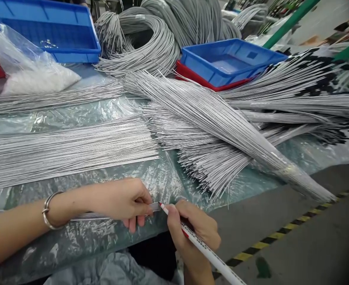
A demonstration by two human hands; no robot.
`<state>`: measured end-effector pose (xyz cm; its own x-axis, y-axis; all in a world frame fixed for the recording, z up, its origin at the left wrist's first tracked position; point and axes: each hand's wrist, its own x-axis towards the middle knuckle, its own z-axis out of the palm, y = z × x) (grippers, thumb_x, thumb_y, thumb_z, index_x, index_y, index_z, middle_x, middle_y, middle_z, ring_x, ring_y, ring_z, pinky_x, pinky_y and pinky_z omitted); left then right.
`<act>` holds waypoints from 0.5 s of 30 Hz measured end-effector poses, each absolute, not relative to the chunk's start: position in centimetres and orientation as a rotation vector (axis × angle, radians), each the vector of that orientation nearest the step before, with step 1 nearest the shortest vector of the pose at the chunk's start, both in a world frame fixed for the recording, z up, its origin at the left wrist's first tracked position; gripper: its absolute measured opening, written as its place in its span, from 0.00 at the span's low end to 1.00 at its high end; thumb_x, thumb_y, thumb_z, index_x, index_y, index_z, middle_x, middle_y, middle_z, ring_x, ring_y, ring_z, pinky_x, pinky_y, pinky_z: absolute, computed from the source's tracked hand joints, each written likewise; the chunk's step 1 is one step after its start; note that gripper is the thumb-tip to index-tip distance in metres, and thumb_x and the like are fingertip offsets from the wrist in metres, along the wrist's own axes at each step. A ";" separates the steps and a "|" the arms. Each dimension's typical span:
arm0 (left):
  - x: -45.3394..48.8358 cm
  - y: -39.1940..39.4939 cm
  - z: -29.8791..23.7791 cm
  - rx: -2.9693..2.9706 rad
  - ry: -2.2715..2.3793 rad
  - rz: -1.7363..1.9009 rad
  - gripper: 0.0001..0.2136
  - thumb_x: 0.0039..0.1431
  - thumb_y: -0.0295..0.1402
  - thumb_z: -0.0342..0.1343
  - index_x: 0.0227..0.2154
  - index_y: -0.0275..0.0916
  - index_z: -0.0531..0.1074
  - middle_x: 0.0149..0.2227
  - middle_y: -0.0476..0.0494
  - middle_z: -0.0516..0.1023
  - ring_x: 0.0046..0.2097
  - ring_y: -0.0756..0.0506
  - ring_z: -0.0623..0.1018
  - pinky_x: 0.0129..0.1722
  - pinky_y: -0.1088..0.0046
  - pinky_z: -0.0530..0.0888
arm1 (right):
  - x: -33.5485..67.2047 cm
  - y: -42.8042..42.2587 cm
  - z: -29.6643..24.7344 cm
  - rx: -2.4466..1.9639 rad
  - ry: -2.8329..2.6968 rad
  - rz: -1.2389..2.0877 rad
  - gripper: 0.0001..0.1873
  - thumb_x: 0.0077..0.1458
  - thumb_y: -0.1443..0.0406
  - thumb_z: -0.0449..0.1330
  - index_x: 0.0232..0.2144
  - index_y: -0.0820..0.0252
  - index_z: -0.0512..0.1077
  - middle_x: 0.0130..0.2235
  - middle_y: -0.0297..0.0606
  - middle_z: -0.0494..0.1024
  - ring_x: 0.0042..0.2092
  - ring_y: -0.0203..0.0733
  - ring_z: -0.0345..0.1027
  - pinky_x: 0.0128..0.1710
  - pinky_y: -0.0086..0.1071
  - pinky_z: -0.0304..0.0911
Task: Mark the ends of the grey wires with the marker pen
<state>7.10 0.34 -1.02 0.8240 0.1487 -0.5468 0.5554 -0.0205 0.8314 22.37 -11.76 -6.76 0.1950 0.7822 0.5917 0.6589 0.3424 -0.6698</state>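
My left hand (124, 200) is closed in a pinch on a small bunch of thin grey wires (88, 216) that lies along the table's near edge, their ends sticking out past my fingers. My right hand (192, 233) grips a white pen with a red tip (204, 249) like a pencil. The red tip touches the wire ends right beside my left fingertips. A silver bracelet (48, 209) sits on my left wrist.
Large bundles of cut grey wires (216, 118) fan across the plastic-covered table (82, 237). Coiled grey cable (150, 43) lies at the back. Blue trays (230, 59) (44, 27) and a clear bag of white bits (35, 77) stand behind. Grey floor with yellow-black tape (281, 231) is at right.
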 end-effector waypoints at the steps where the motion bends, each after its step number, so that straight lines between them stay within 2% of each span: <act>1: 7.1 0.3 -1.0 1.581 0.576 -0.358 0.14 0.65 0.34 0.48 0.24 0.36 0.68 0.26 0.45 0.76 0.27 0.49 0.78 0.25 0.80 0.73 | 22.4 -11.8 -6.8 -1.364 -1.515 0.144 0.12 0.55 0.76 0.57 0.24 0.58 0.64 0.20 0.29 0.62 0.20 0.31 0.56 0.22 0.29 0.53; 15: 7.1 0.3 -1.1 1.582 0.572 -0.353 0.14 0.65 0.32 0.47 0.23 0.35 0.67 0.25 0.45 0.76 0.26 0.50 0.77 0.24 0.81 0.73 | 22.5 -12.2 -6.7 -1.337 -1.549 0.199 0.14 0.54 0.77 0.56 0.21 0.59 0.63 0.19 0.28 0.56 0.20 0.31 0.51 0.21 0.31 0.48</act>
